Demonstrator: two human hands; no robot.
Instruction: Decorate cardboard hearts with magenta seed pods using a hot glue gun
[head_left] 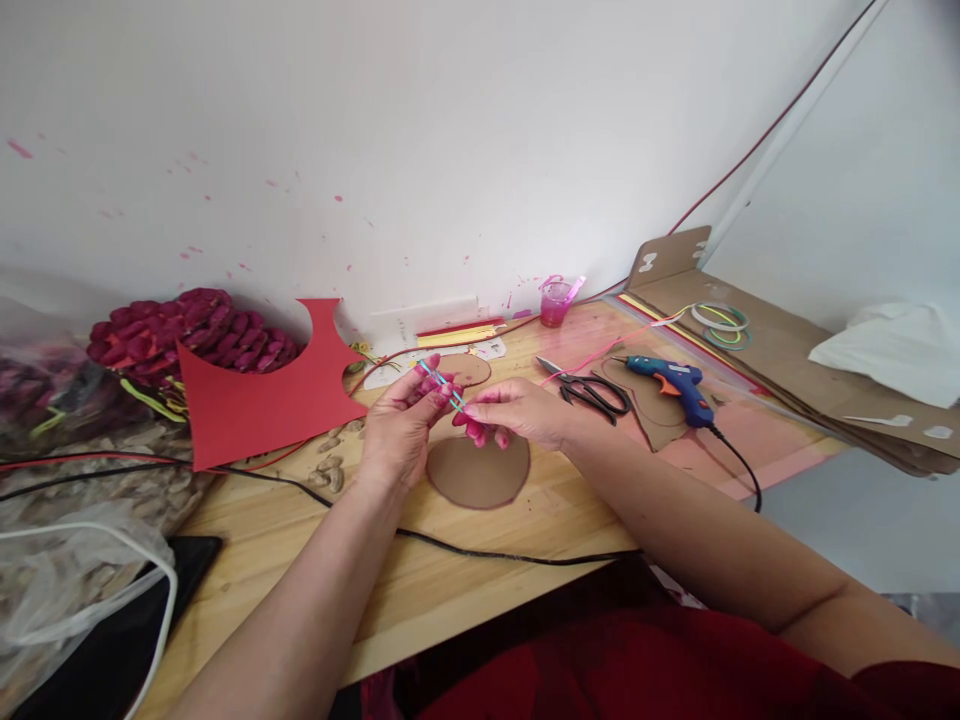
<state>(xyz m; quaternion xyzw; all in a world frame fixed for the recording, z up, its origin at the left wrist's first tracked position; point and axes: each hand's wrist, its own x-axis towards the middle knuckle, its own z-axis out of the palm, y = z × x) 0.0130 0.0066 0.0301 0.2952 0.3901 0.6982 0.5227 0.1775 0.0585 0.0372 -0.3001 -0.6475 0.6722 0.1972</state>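
Observation:
A thin teal cord or wire (444, 383) is stretched between my two hands above the table. My left hand (399, 422) pinches it between thumb and fingers. At its lower end my right hand (517, 408) closes on it too. Magenta stains cover the fingertips of both hands, and it is hard to tell whether a small magenta piece is also among them. Just below lies a round brown cardboard disc (478, 482) with a dark edge. A smaller cardboard disc (469, 369) rests behind my hands.
Black-handled scissors (592, 392) and a blue glue gun (675, 383) lie at right. Coiled cords (721, 326) top the cardboard stack (795, 372). At left are cut red paper (259, 408), a magenta shell cluster (202, 335) and peanut shells (330, 473). A black cable (495, 552) crosses the front.

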